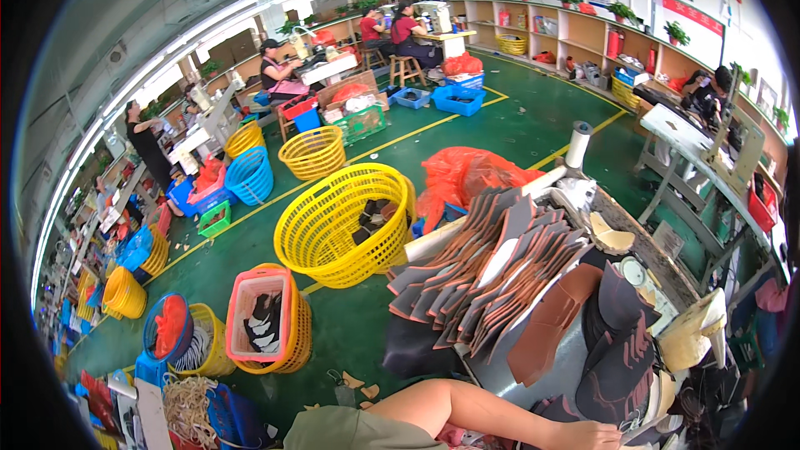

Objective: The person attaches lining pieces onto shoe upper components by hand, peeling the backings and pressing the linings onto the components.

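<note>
My left forearm comes in at the lower edge, below a green-grey sleeve, and reaches right. My left hand (586, 434) is partly cut off by the lower edge; its fingers look closed beside a thin pale strip, and what they grip is hidden. Just above the hand lies a pile of dark curved shoe pieces (615, 371). Beyond it, a fanned row of grey shoe pieces with orange-brown edges (483, 271) covers much of the worktable (498, 369). Between the two groups are brown pieces (557, 321). My right hand is out of view.
Left of the worktable stand a large yellow basket (304, 242) and a pink bin (236, 317). A red plastic bag (458, 175) sits behind the table. A cream block (687, 337) is at its right. Co-workers sit at sewing machines farther off; a machine table (679, 129) stands right.
</note>
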Demonstrator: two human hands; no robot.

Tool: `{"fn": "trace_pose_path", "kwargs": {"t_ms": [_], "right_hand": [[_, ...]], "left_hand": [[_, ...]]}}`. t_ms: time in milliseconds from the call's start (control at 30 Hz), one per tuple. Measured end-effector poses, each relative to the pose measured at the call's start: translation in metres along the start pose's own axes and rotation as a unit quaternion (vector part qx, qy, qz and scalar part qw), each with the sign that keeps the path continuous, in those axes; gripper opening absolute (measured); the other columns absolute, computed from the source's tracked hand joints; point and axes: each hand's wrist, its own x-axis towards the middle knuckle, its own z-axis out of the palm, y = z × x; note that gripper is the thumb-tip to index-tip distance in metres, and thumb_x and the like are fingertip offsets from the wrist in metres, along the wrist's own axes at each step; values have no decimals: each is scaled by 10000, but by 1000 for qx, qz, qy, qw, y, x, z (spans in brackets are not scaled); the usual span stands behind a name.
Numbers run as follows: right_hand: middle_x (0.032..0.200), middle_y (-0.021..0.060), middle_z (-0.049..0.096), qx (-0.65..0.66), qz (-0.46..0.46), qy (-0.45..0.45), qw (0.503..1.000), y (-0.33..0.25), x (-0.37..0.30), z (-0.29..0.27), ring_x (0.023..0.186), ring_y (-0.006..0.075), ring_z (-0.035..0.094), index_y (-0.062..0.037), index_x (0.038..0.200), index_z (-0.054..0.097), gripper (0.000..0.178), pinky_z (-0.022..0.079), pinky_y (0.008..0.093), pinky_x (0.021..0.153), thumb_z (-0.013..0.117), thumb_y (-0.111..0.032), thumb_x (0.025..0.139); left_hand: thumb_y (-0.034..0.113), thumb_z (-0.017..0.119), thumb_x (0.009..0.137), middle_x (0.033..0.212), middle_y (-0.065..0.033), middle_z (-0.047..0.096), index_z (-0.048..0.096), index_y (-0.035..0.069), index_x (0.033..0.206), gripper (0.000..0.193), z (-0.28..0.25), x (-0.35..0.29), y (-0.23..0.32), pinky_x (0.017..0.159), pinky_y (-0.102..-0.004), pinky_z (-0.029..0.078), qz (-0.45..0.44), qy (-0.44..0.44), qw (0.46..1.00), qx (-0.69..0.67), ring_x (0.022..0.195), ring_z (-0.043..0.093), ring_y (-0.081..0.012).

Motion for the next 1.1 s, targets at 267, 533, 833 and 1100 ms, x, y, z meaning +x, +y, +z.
{"fn": "trace_pose_path", "kwargs": {"t_ms": [267, 533, 833, 1100], "right_hand": [[737, 80, 604, 57, -74, -152, 984, 12, 4, 9, 650, 163, 500, -23, 817, 650, 111, 423, 310, 654, 623, -113, 875], [823, 99, 599, 156, 37, -157, 974, -12, -18, 26, 799, 224, 561, 14, 747, 637, 122, 479, 351, 809, 668, -72, 828], [783, 53, 477, 591, 122, 52, 796, 3, -28, 39, 677, 148, 448, -78, 911, 437, 65, 397, 310, 620, 459, -113, 961], [728, 85, 514, -30, 291, -100, 951, 17, -58, -34, 653, 136, 485, -32, 831, 452, 215, 408, 266, 600, 658, -96, 840]], "left_hand": [[140, 607, 790, 789, -210, 580, 575, -19, 850, 173, -33, -11, 10, 669, -438, 448, -98, -3, 972, -214, 762, 567, -383], [68, 651, 737, 908, -103, 542, 614, 6, 842, 127, -35, -24, 3, 740, -320, 454, -134, -198, 862, -448, 881, 543, -233], [220, 594, 793, 1079, -111, 570, 509, -87, 1147, 476, -54, -34, -4, 920, -283, 399, -409, -134, 526, -733, 1042, 543, -167], [139, 500, 814, 902, -73, 591, 549, -69, 1005, 286, -54, -53, -5, 795, -257, 428, -436, -107, 575, -684, 860, 573, -137]]}}
